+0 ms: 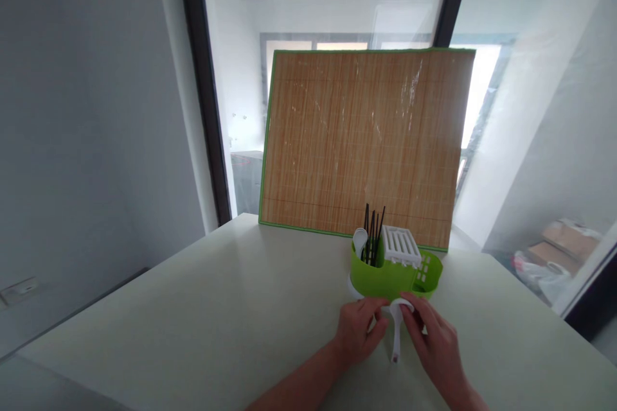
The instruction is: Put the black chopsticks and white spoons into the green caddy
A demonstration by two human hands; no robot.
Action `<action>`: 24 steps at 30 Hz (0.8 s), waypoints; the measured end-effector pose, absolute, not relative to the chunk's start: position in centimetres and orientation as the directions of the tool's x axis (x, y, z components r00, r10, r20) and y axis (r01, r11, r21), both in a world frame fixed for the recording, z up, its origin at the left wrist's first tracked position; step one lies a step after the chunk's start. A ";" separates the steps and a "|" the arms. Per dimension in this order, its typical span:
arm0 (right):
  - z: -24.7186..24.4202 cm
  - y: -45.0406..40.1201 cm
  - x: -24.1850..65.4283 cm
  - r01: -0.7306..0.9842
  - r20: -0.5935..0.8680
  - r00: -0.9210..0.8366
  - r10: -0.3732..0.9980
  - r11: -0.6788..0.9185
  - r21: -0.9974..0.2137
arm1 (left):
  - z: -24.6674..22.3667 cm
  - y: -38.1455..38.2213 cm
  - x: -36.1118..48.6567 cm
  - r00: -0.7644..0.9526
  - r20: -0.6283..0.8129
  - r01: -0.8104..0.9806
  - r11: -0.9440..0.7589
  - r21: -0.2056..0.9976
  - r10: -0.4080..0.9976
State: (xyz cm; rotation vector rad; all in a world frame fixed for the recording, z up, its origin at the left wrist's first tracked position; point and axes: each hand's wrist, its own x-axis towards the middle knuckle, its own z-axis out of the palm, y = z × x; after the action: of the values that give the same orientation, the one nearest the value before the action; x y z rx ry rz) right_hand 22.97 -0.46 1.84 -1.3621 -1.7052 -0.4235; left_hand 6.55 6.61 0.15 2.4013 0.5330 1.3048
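A white spoon (pixel 396 332) points its handle toward me, in front of a green utensil holder (pixel 380 280). My right hand (pixel 436 338) pinches the spoon by its bowl, between thumb and fingers. Just left of the spoon is my left hand (pixel 359 331), its index finger stretched toward the bowl and its thumb apart, with nothing seen between them. Whether that fingertip touches the spoon or the holder, I cannot tell. Several black chopsticks (pixel 373 237) and another white spoon (pixel 359 241) stand in the holder's left part. A white slotted rack (pixel 402 246) sits over its middle.
The holder stands on a pale table (pixel 216 308), with a white base edge (pixel 354 288) showing under its left side. Behind it, a bamboo mat board (pixel 361 141) with green edging leans against the glass. Cardboard boxes (pixel 566 247) lie beyond the table at right.
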 end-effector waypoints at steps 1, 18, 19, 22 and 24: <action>1.7 -0.5 22.9 0.901 0.796 0.002 0.605 0.344 -0.263 | -0.1 6.6 6.7 0.529 0.716 0.156 -0.881 0.446 0.456; -0.4 -0.6 20.6 0.772 0.733 0.038 0.679 0.446 -0.454 | 3.5 5.4 5.6 0.425 0.809 0.205 -0.914 0.351 0.406; -0.6 -0.7 20.6 0.770 0.724 0.018 0.689 0.453 -0.450 | 4.2 5.7 5.3 0.401 0.826 0.221 -0.917 0.332 0.395; -0.8 -0.7 20.5 0.775 0.713 -0.062 0.699 0.484 -0.406 | 7.5 7.2 4.3 0.205 0.882 0.282 -0.888 0.362 0.424; -0.8 -0.7 20.3 0.781 0.725 -0.110 0.680 0.510 -0.360 | 10.1 9.0 3.8 0.028 0.906 0.324 -0.861 0.392 0.423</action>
State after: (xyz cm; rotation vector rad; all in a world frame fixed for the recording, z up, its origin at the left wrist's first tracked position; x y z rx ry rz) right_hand 20.31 -0.73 -0.80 -1.2160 -1.8359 -0.1389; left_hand 3.79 8.99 10.08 2.1961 0.7995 1.9831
